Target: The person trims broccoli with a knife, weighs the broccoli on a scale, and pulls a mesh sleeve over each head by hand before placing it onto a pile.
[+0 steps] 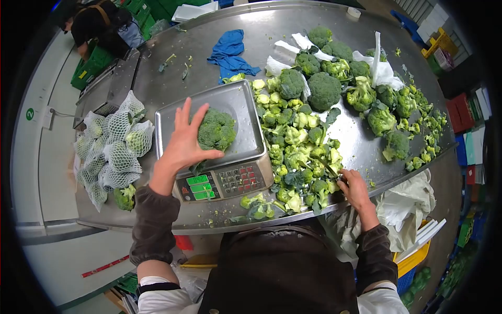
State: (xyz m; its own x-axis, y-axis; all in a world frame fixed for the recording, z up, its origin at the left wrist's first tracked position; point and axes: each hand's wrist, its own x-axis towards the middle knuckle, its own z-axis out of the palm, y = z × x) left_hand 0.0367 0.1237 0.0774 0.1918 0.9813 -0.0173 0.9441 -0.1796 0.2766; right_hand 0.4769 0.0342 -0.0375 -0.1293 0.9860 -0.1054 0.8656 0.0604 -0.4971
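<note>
A head of broccoli [216,130] sits on the steel pan of a digital scale [242,179], whose green display is lit. My left hand [184,140] is over the pan with its fingers spread, thumb and fingertips right at the broccoli's edge. Near the table's front edge, my right hand [355,189] is closed on a knife [330,168] whose dark blade points away to the left. The blade overlaps a heap of cut broccoli pieces [295,137] beside the scale.
Net-wrapped broccoli [123,156] is piled left of the scale. A blue cloth [230,55] lies behind it. Larger broccoli heads [324,90] and white netting [384,72] are at the back right. A person [99,26] bends over a green crate [93,68] at the far left.
</note>
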